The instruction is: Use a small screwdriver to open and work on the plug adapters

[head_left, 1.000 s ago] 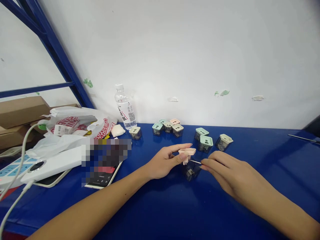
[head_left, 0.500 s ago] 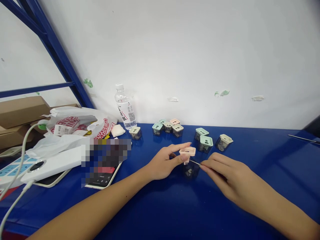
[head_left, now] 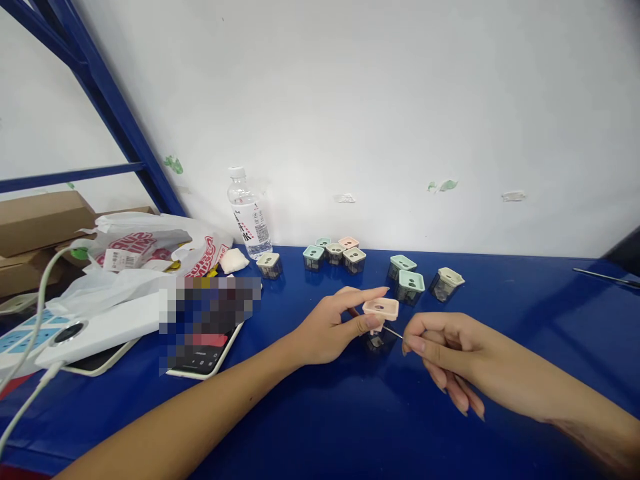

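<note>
Between thumb and forefinger, my left hand (head_left: 327, 330) grips the pink lid (head_left: 381, 307) of a two-hole pencil sharpener, closed on its near-left side. Just under the lid sits a dark see-through shavings box (head_left: 376, 342); whether lid and box touch I cannot tell. My right hand (head_left: 465, 347) pinches a slim metal rod (head_left: 394, 331), perhaps a small screwdriver, with its handle hidden by the fingers. Its tip reaches the underside of the pink lid. Behind stand two mint sharpeners (head_left: 411, 283) and a cream sharpener (head_left: 447, 283).
More sharpeners (head_left: 334, 252) cluster at the back, with a cream one (head_left: 270, 265) beside a water bottle (head_left: 253, 230). Leftward lie a phone (head_left: 200, 367), a white power bank (head_left: 107, 330) with a cable, and a plastic bag (head_left: 155, 247). A thin rod (head_left: 607, 275) lies far right.
My right hand has rolled over, so its lower fingers now show hanging beneath the rod. The pink lid has shifted slightly right and down in my left hand.
</note>
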Demonstrator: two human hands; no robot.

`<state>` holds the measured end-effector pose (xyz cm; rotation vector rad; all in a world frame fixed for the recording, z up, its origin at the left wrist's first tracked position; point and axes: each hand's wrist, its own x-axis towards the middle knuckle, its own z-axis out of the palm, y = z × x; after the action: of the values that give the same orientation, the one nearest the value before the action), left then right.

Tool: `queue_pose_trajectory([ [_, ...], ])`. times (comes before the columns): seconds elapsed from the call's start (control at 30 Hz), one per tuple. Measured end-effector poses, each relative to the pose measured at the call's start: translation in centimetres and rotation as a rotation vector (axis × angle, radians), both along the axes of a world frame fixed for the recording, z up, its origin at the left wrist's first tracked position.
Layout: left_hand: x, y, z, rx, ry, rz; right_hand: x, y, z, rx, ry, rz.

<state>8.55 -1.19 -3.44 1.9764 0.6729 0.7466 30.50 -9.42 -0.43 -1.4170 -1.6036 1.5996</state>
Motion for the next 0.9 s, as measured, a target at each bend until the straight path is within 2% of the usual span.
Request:
queue_pose_trajectory([
  [0.17, 0.1, -0.2, 0.2, -0.013, -0.026, 0.016, 0.2, 0.2, -0.1, -0.039, -0.024, -0.031],
  [0.3, 0.3, -0.2, 0.0, -0.019, -0.077, 0.026, -0.1, -0.1, 0.2, 0.112, -0.115, -0.015],
  [0.43, 0.6, 0.0, 0.0, -0.05, -0.137, 0.013, -0.9, -1.0, 0.2, 0.43, -0.366, -0.08],
  [0.5, 0.7, 0.1, 0.0, -0.119, -0.17, -0.002, -1.3, -1.3, -0.2, 0.608, -0.486, -0.099],
  [0.6, 0.8, 0.3, 0.2, -0.236, -0.19, -0.026, -1.6, -1.4, -1.0, 0.969, -0.669, -0.13],
  [0.73, 0.8, 0.4, 0.5, -0.274, -0.184, -0.048, -1.8, -1.3, -1.9, 1.463, -0.977, -0.224],
  [0.8, 0.9, 0.5, 0.6, -0.29, -0.187, -0.039, -2.0, -1.4, -2.0, 1.58, -1.099, -0.204],
  [0.9, 1.0, 0.6, 0.5, -0.324, -0.204, -0.021, -2.3, -1.6, -1.8, 1.629, -1.219, -0.171],
])
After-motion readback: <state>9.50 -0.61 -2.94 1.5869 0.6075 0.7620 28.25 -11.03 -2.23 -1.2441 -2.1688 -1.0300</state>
